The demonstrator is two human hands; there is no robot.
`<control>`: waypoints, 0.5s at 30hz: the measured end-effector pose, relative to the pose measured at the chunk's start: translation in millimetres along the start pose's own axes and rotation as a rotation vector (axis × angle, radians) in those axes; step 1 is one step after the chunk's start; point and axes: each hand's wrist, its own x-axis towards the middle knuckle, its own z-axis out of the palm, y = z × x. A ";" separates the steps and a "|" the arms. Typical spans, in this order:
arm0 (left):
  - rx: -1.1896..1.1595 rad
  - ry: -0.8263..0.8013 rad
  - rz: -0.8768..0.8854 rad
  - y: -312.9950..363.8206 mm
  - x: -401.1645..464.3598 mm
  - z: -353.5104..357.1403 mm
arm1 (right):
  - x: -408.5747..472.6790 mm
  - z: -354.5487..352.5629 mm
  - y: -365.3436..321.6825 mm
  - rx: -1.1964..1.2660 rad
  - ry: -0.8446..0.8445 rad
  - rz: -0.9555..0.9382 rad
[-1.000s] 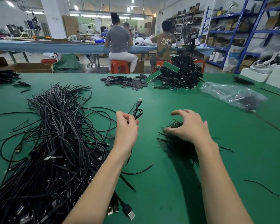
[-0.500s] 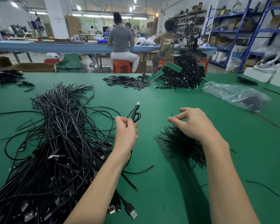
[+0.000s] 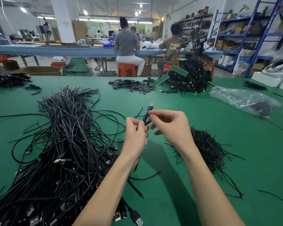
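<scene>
Now, from the left: the tangled pile of long black USB cables (image 3: 64, 144) sprawls on the green surface (image 3: 170, 201). Just beside it, the left hand (image 3: 136, 136) pinches the folded black USB cable with the silver plug (image 3: 150, 108) low on its loops. The right hand (image 3: 171, 126) has left the heap of short black wire ties (image 3: 206, 147) and swung in, its fingers (image 3: 152, 113) pinching just under the plug, so binding looks next. The bundle hangs above the surface between both hands, long axis near upright, plug pointing up and away.
</scene>
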 end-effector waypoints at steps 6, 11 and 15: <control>0.212 0.032 0.097 -6.8 0.0 -0.7 | -4.2 11.8 2.3 -0.498 0.060 -0.210; 0.246 0.024 0.140 -4.8 1.7 -3.8 | -6.5 14.3 2.4 -0.581 0.052 -0.232; 0.225 -0.024 0.136 1.6 2.4 -6.6 | -5.9 10.9 2.7 -0.511 0.017 -0.218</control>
